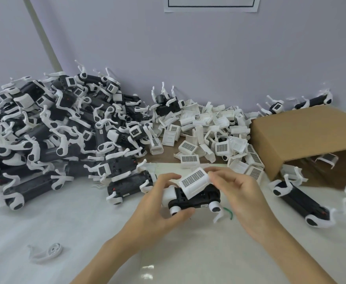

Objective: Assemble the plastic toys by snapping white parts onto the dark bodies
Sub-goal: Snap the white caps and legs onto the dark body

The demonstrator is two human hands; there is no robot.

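White desk (86, 232) at frame center: my left hand (163, 203) grips the dark body (200, 198), my right hand (241, 193) pinches a white cover (194, 182) onto it.

my left hand (163, 203) at 9 o'clock, fingers curled round the dark body (196, 198), thumb under it, my right hand (241, 193) at 3 o'clock, fingertips pinching the white part (193, 181), both forearms converging from 6 o'clock

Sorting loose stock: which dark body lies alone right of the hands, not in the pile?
The body before the cardboard box: it lies by itself, apart from the left pile.
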